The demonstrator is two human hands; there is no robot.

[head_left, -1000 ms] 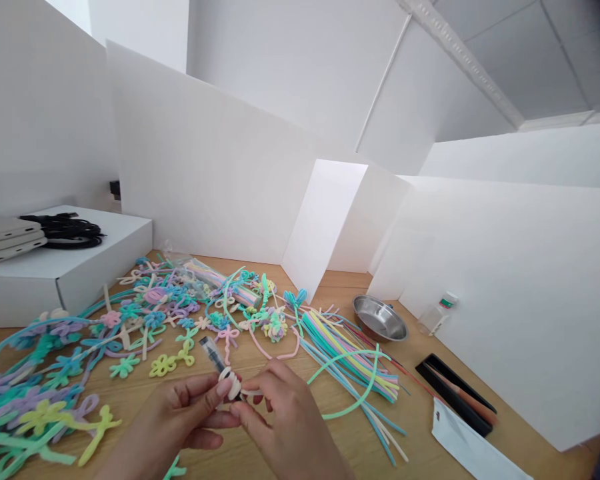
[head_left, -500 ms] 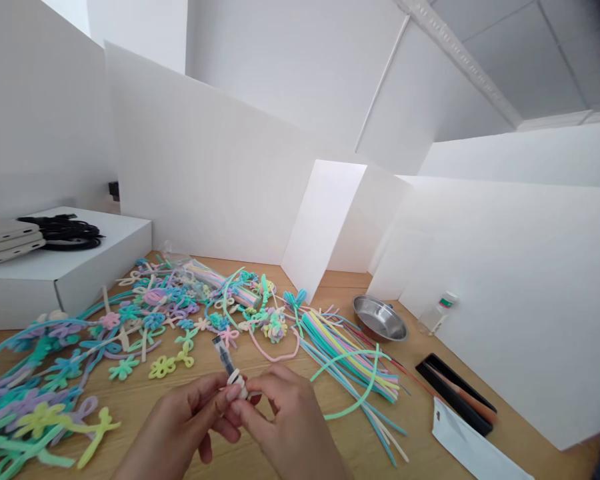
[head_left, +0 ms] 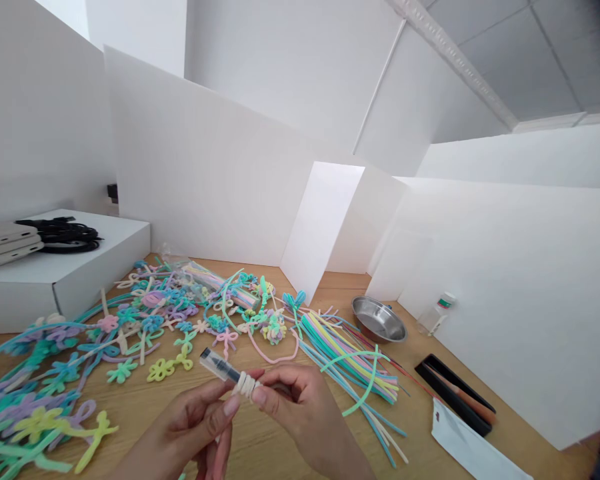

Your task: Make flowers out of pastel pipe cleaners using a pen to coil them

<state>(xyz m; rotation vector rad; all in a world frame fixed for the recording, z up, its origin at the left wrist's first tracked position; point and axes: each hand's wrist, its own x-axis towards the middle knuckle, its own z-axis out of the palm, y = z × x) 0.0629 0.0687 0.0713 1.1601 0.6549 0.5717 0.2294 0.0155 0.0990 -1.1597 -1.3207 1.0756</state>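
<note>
Low in the middle of the view, my left hand point(head_left: 193, 427) and my right hand point(head_left: 305, 420) meet over the wooden table point(head_left: 420, 413). Between their fingertips is a thin dark pen-like stick point(head_left: 217, 365) with a cream pipe cleaner coil point(head_left: 245, 384) wound round it. The stick's clear-tipped end points up and left. My left thumb and fingers pinch at the coil, while my right fingers hold the coil and the stick's near end. Both hands are closed in a pinch.
Pastel pipe-cleaner flowers point(head_left: 125, 333) litter the left of the table, with a bundle of straight pipe cleaners point(head_left: 350, 357) to the right. Further right lie a steel bowl point(head_left: 379, 319), a small bottle point(head_left: 436, 313), a black tray point(head_left: 455, 395) and a white packet point(head_left: 475, 447). A white box point(head_left: 60, 273) stands at left, white boards behind.
The stick has tipped from pointing steeply up to lying flatter, pointing left. My hands have shifted slightly right and lower, still pinching the coil.
</note>
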